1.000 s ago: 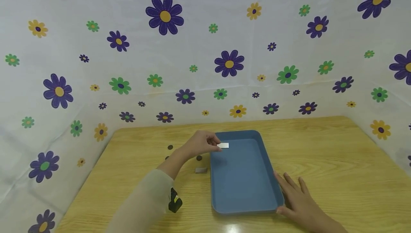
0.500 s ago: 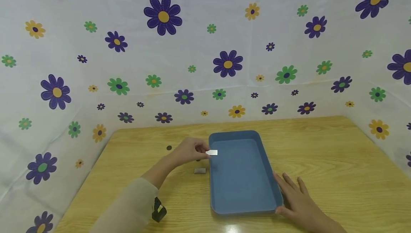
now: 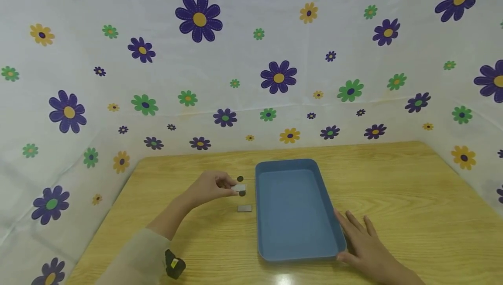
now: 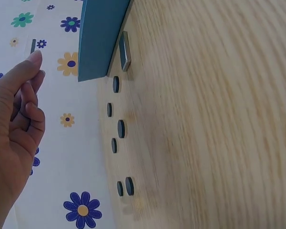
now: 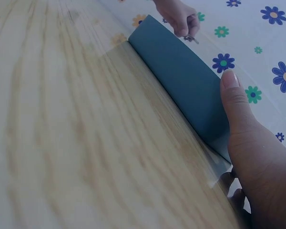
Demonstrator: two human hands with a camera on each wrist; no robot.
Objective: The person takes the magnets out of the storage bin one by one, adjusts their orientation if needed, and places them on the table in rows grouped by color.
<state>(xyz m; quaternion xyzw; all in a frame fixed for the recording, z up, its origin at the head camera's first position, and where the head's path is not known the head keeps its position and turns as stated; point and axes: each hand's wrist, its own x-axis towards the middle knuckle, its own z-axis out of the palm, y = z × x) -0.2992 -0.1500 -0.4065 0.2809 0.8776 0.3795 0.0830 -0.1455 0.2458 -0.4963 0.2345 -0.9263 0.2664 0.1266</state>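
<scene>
My left hand (image 3: 210,185) pinches a small flat silver rectangular piece (image 3: 239,187) between thumb and fingers, left of the blue tray (image 3: 298,215). In the left wrist view the piece (image 4: 33,46) shows edge-on above the fingertips. A similar rectangular piece (image 3: 244,208) lies on the table close to the tray's left wall. Dark round discs (image 3: 240,179) lie around and under the held piece in the head view; the left wrist view shows several discs (image 4: 121,129) spread along the table. My right hand (image 3: 363,245) rests against the tray's right side near its front corner, fingers extended.
A wooden table (image 3: 412,189) carries everything. White flowered cloth (image 3: 235,58) encloses its back and sides. A black device with a yellow mark (image 3: 174,264) sits by the left sleeve.
My left hand has moved left with the silver piece, from over the tray to over the discs beside it, uncovering a disc. The right hand and tray keep their place.
</scene>
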